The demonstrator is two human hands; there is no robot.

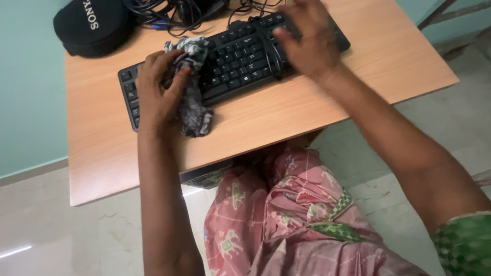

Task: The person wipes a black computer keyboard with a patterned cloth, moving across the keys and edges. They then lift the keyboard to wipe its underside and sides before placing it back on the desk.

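A black keyboard (235, 61) lies slanted across a light wooden desk (307, 97). My left hand (156, 87) grips a crumpled grey patterned cloth (193, 105) and presses it on the keyboard's left part. My right hand (307, 38) rests flat on the right part of the keyboard, fingers spread, holding nothing. It looks blurred. A black cable runs across the keys near my right hand.
A black cap (92, 25) sits at the desk's back left corner. A tangle of dark cables (174, 13) lies behind the keyboard. A pale green wall (25, 87) stands left, tiled floor (450, 117) right. My pink patterned garment (286, 214) is below the desk edge.
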